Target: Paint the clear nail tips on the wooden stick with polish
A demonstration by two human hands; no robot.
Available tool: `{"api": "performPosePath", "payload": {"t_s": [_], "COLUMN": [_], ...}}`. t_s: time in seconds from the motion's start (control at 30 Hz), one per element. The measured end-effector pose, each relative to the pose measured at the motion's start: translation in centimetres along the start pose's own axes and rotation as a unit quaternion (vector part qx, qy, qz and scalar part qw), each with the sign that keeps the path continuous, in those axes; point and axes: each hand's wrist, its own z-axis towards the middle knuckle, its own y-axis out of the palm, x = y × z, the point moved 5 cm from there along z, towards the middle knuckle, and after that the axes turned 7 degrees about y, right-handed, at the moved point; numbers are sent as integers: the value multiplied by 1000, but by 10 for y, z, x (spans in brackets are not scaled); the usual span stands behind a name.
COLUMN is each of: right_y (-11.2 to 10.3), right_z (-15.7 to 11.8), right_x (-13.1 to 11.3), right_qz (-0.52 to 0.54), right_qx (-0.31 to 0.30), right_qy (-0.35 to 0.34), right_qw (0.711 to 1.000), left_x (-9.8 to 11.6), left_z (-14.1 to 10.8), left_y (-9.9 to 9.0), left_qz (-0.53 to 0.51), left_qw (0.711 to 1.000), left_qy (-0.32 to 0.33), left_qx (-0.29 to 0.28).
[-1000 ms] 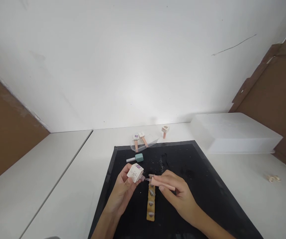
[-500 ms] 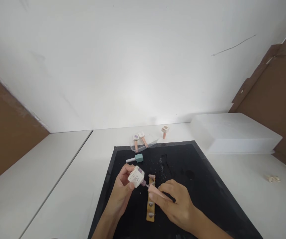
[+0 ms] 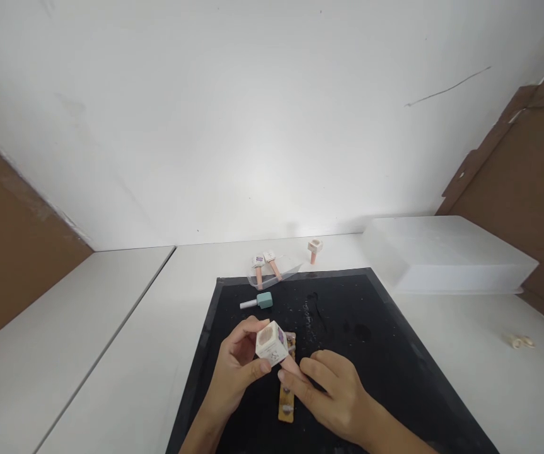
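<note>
Between the fingers and thumb of my left hand [image 3: 236,366] is a white, square nail polish bottle [image 3: 272,343], tilted so its base faces up and left. My right hand [image 3: 335,391] grips the bottle's pink cap [image 3: 293,367], which now meets the neck; whether it is fully screwed on I cannot tell. Below the hands, partly hidden, a yellowish strip [image 3: 287,403] with small nail tips on it lies on the black mat [image 3: 253,410]. A teal bottle with a pale cap [image 3: 265,301] lies on the mat just beyond my left hand.
Behind the mat, two pink-capped bottles [image 3: 258,268] rest on a clear tray [image 3: 290,271]. Another pink-capped bottle [image 3: 314,247] stands cap-down near the wall. A white box [image 3: 451,252] sits at the right, with small cream-coloured pieces [image 3: 520,341] in front of it. Brown cardboard flanks both sides.
The cap and its brush, partly out of the bottle before, have gone back in, so cap and bottle now meet. My left hand has turned the bottle and shifted it slightly right.
</note>
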Motion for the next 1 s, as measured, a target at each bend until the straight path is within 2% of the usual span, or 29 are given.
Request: {"api": "performPosePath", "payload": {"t_s": [0.13, 0.27, 0.33, 0.43, 0.5, 0.63, 0.7, 0.77, 0.93, 1.0], "right_y": [0, 2, 3, 5, 10, 25, 29, 30, 28, 26], "right_z": [1, 1, 0, -4, -7, -10, -10, -10, -12, -11], "right_x": [0, 3, 6, 13, 18, 21, 22, 23, 27, 30], "right_qz": [59, 127, 169, 225, 270, 438, 477, 474, 432, 433], "right_qx": [10, -9, -11, 5, -12, -76, -83, -79, -81, -94], "right_qy": [13, 30, 67, 168, 244, 355, 382, 399, 409, 408], "right_qw": [998, 991, 983, 960, 932, 822, 787, 781, 800, 799], "left_x": [-1, -4, -5, -5, -3, 0, 2, 3, 4, 3], "left_z": [-2, -4, -4, -4, -3, -1, -1, -1, -1, -1], "left_y": [-1, -6, -8, -7, -5, -3, -2, -2, -5, -5], "left_qz": [-33, -61, -68, -71, -72, -76, -75, -72, -41, -41], "left_qw": [999, 997, 996, 996, 997, 996, 997, 997, 999, 999], "left_qy": [1, -21, -28, -32, -35, -34, -28, -20, -11, -13], "left_qx": [2, 40, 57, 42, 21, 16, 14, 13, 20, 19]}}
